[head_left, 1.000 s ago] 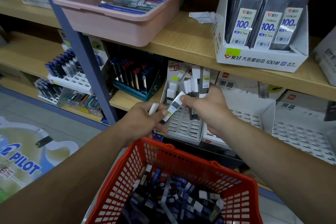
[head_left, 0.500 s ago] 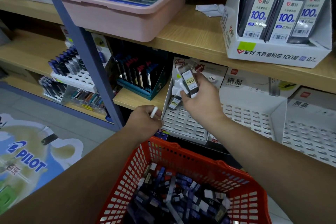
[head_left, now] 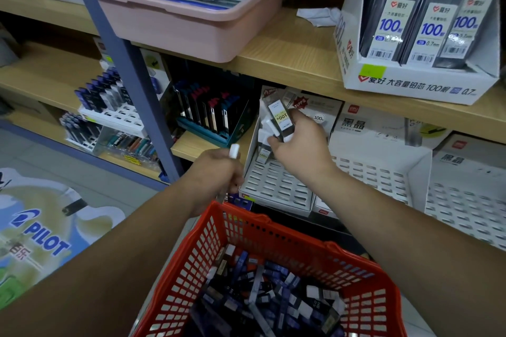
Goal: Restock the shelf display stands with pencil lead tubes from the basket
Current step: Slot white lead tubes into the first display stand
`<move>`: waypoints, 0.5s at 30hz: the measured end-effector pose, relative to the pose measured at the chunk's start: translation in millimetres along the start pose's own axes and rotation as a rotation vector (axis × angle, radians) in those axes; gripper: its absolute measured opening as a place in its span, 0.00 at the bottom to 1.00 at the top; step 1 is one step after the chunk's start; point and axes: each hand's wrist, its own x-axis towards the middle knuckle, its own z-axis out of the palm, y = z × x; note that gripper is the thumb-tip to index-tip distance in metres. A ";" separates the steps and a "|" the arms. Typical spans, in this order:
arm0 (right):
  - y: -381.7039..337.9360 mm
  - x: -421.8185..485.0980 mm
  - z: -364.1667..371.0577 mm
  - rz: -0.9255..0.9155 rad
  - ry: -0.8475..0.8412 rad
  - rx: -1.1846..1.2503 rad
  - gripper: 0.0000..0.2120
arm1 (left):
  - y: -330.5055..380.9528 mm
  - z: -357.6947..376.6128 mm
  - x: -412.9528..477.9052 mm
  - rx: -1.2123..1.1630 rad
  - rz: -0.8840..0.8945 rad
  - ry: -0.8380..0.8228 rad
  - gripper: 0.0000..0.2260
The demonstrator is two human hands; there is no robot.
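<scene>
One white-capped tube (head_left: pixel 234 150) is gripped in the curled left hand (head_left: pixel 216 172), just above the basket (head_left: pixel 219 230) rim. The basket is heaped with tubes (head_left: pixel 273 298), so it's judged early going. Only a couple are seated in the stand (head_left: pixel 276 189). A few more are pinched over it in the right hand (head_left: pixel 298 145). Stands (head_left: pixel 460 213) further right are left to fill.

Light wood shelf boards (head_left: pixel 287 57) on several levels, carried by a blue-grey metal upright (head_left: pixel 131 82). Pink plastic tub (head_left: pixel 175 24) on the upper board, overhanging the front edge. Grey tile floor (head_left: pixel 82 172), PILOT graphic (head_left: pixel 41 235) lower left. Even light, darker under the boards.
</scene>
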 end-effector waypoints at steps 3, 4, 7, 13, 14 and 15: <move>-0.7 5.0 6.3 0.080 0.030 0.138 0.12 | 8.6 -5.2 -4.4 -0.188 -0.040 -0.002 0.10; 0.1 6.0 7.4 0.089 0.034 0.154 0.13 | 9.9 -7.2 -5.6 -0.176 -0.037 0.008 0.11; 1.5 5.5 9.6 0.080 0.025 0.155 0.13 | 9.7 -12.0 -5.6 -0.017 -0.011 0.046 0.15; -4.7 1.9 16.7 0.021 -0.020 0.199 0.12 | 2.2 -5.2 -0.2 0.164 0.023 0.010 0.20; -5.0 2.2 16.8 0.023 -0.020 0.212 0.12 | 1.3 -4.7 0.4 0.160 0.035 0.008 0.21; -5.3 2.9 16.2 0.023 -0.014 0.227 0.13 | 0.7 -5.7 1.3 0.142 0.041 0.017 0.21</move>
